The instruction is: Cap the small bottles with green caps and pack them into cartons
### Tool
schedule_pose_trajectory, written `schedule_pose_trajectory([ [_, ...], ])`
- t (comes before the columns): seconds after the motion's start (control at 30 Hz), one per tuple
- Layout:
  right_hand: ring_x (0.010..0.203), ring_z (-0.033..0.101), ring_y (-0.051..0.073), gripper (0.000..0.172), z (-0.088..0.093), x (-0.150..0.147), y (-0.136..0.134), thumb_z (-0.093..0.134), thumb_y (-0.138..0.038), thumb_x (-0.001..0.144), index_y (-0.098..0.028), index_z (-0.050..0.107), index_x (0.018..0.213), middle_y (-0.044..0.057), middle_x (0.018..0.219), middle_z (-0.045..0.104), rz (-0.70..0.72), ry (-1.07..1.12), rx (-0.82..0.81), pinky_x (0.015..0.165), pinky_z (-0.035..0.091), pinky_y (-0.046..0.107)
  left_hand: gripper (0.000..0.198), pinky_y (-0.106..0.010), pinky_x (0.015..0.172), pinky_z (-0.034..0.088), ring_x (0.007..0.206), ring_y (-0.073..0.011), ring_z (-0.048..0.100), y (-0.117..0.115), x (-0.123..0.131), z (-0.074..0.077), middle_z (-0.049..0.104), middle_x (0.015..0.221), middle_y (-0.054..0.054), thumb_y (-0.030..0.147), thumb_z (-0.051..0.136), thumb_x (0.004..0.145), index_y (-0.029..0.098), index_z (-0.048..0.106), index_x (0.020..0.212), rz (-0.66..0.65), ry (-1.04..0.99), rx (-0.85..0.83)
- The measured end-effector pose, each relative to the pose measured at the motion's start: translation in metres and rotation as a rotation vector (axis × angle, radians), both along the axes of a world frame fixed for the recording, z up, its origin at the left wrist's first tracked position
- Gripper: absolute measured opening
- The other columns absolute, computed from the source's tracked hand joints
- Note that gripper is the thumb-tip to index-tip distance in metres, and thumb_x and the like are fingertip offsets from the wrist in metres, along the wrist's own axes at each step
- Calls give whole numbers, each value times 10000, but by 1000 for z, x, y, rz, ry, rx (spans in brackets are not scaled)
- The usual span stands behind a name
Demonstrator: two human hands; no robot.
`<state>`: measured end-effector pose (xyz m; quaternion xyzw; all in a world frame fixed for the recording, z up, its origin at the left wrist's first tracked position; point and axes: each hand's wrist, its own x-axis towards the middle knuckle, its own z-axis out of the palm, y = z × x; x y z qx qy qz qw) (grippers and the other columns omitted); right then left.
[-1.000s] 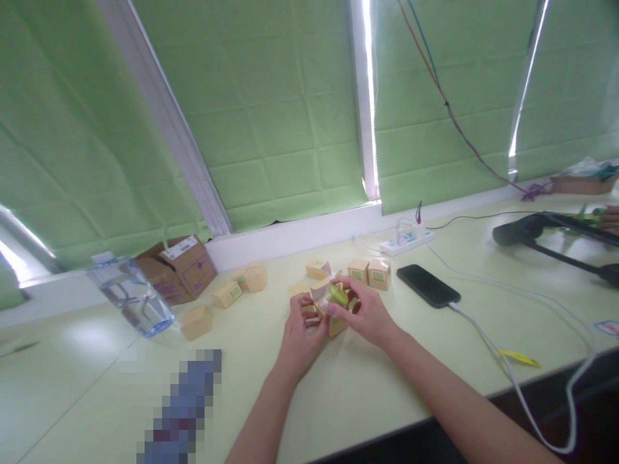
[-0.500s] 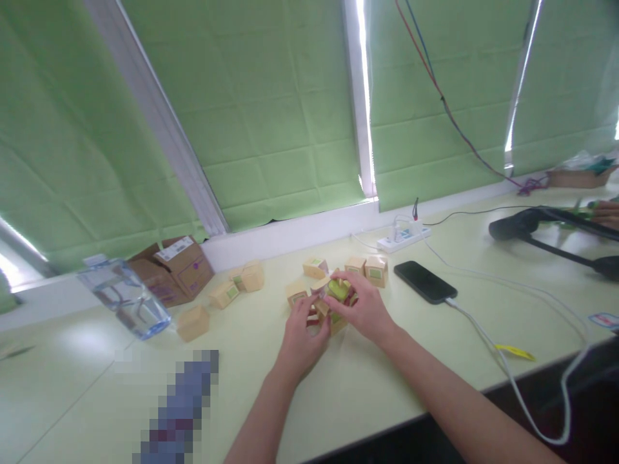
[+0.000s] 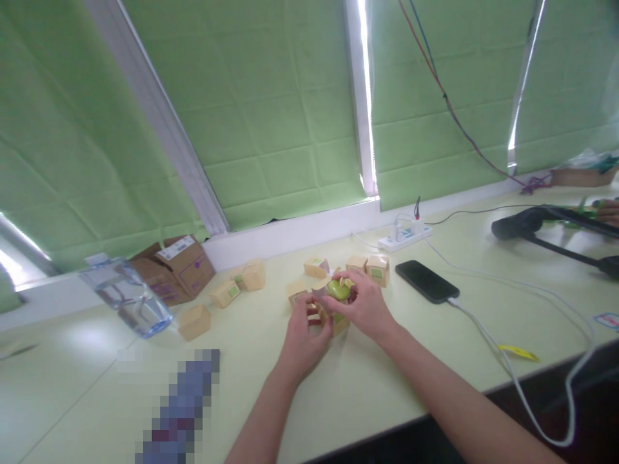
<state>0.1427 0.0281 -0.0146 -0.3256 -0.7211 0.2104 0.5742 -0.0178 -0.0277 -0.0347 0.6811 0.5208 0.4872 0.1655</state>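
Observation:
Between the fingers of my right hand [image 3: 371, 310] is a shiny green rounded object [image 3: 339, 290]; its exact kind is unclear. It sits at the mouth of a small tan cardboard box [image 3: 341, 325] with a raised flap. My left hand [image 3: 305, 336] grips this box from its left side, and the fingers partly hide it. Close behind my hands stand other small tan boxes with green labels, among them one box [image 3: 316, 267] at the back and another box [image 3: 378, 270] to the right.
More tan boxes [image 3: 251, 275] lie to the left, near a brown carton [image 3: 186, 267] and a clear water bottle [image 3: 128, 299]. On the right are a phone [image 3: 426, 281] on a white cable, a power strip [image 3: 405, 239] and a black stand-like object [image 3: 517, 223]. Another person's hand [image 3: 607, 209] shows at the far right.
The green object shows more fully above the box mouth, and my right fingers have shifted slightly around it. My left hand stays on the box. The view has shifted a little.

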Motion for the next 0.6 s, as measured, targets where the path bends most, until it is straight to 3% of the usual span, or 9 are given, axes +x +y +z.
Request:
schedule_pose_trajectory([
  [0.3,950,611,248,594,-1,0,0,806,-480,706,-277,632,1237,83,1120,602,41,-163,-47,805,533,386,371,-375,838,600,977,-185,679,2,-1,0,567,1161,-81,279,650,840,221,422,1127,-48,-103,-38],
  [0.47,955,617,247,586,-4,-1,2,785,-482,732,-291,604,1256,81,1150,604,19,-217,-22,811,529,387,368,-366,823,605,957,-178,681,3,-2,-2,552,1147,-65,273,651,835,230,448,1139,-33,-106,-9],
  [0.6,971,611,244,478,-6,-2,2,735,-460,790,-271,598,1207,80,1161,606,40,-192,-15,787,527,366,372,-364,817,600,959,-178,679,3,-3,-2,541,1170,-71,280,638,849,238,452,1169,-21,-104,-8],
])
